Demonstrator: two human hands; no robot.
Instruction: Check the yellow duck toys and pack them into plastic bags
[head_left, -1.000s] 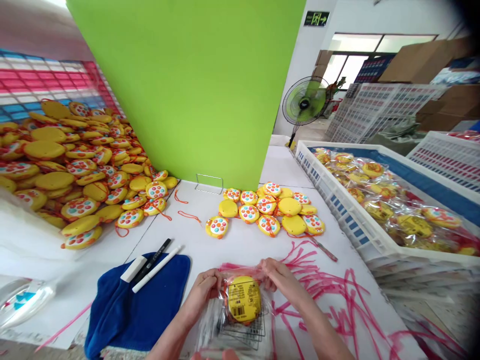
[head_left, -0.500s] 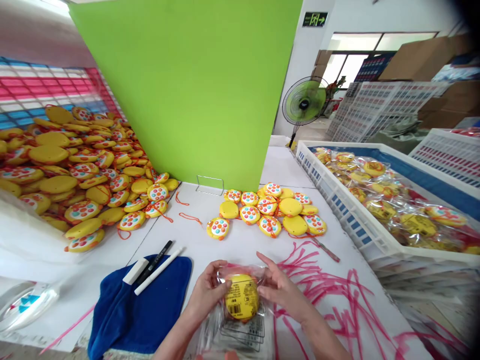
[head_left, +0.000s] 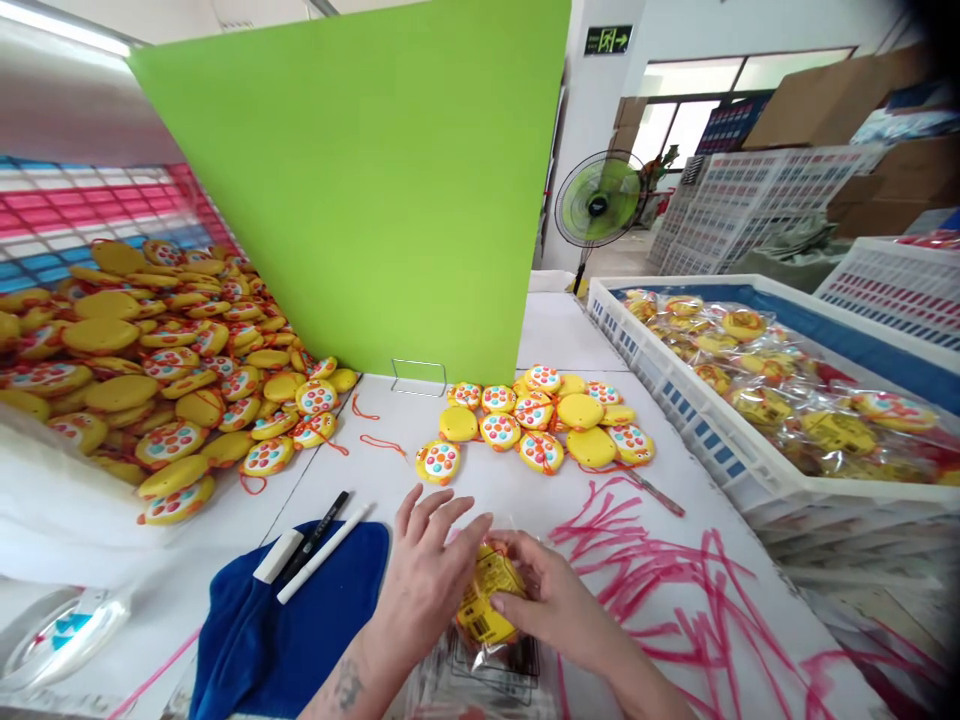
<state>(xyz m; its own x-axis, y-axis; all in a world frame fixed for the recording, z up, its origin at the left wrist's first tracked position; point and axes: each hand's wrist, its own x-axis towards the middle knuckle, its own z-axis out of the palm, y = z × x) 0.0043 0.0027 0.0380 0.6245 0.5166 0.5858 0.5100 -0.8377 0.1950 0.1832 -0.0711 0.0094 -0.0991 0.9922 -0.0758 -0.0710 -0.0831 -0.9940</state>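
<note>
A yellow turtle-shaped toy in a clear plastic bag [head_left: 487,610] has its printed back facing up. My right hand [head_left: 544,590] grips it from the right, thumb across its front. Over the bag's left side, my left hand [head_left: 424,570] has its fingers stretched and apart; whether its thumb touches the plastic is unclear. Under the toy lies a stack of clear plastic bags with black print [head_left: 495,665]. Several loose yellow toys with coloured dots [head_left: 540,450] lie beyond my hands.
At left is a big heap of toys [head_left: 172,390]. A blue cloth [head_left: 300,640] bears pens. Pink strips [head_left: 675,600] and a thin knife-like tool [head_left: 656,493] lie right. A white crate [head_left: 795,490] holds bagged toys. Behind stands a green panel [head_left: 360,200].
My left hand has let go of the bag's edge and risen with fingers spread. My right hand has closed around the bagged toy, which is now tilted.
</note>
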